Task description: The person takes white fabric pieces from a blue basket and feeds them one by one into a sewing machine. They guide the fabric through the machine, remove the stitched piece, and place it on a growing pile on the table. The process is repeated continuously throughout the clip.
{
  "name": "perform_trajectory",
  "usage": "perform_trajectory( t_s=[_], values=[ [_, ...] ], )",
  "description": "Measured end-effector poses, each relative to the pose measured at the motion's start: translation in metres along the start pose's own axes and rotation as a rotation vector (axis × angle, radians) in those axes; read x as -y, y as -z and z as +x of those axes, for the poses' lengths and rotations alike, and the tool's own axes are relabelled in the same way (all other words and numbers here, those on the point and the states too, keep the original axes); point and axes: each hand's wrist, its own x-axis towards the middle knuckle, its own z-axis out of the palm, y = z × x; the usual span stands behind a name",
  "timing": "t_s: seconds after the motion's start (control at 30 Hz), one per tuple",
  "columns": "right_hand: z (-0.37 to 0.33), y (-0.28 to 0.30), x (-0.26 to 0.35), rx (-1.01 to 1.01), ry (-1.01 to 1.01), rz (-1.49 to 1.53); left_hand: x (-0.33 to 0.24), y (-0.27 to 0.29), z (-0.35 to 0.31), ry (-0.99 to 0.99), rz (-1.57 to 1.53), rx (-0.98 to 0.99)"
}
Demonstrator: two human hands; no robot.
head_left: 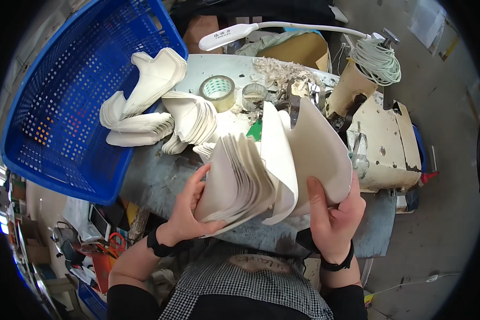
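Observation:
A thick stack of nested, curved off-white sheet pieces is held upright by my left hand, fingers behind and thumb along the lower edge. My right hand is closed on a wide curved off-white piece, its thumb pressed on the inner face. Between the two stands another bent off-white piece; whether it touches either hand is hidden. Both hands are above the near edge of the grey worktable. Further bundles of similar pieces lie beyond my left hand.
A large blue plastic basket is at the left, with stacked white pieces by its right rim. Beyond the hands are a tape roll and a worn cream machine. A white flexible-neck lamp reaches over the table, near coiled cord.

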Motion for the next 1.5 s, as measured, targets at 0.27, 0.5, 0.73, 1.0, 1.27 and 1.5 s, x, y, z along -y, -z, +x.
perform_trajectory(
  t_s=[0.27,0.5,0.73,1.0,1.27,1.5],
  values=[
    [-0.026,0.017,-0.005,0.021,-0.186,0.170,0.007,0.048,0.009,-0.104,0.750,-0.045],
    [-0.032,0.049,-0.026,0.295,-0.548,0.590,-0.046,0.027,0.043,-0.283,0.994,-0.007],
    [-0.027,0.043,-0.040,0.452,-0.554,0.614,-0.101,-0.039,0.116,0.390,0.084,0.690],
    [-0.040,0.015,-0.060,-0.016,-0.564,0.694,-0.061,-0.056,0.146,0.537,-0.057,0.447],
    [-0.046,0.013,-0.078,0.015,-0.586,0.464,-0.051,-0.051,0.167,0.572,0.272,0.490],
    [-0.039,0.009,-0.068,-0.006,-0.739,0.692,-0.056,-0.051,0.175,0.658,0.262,0.418]
  ],
)
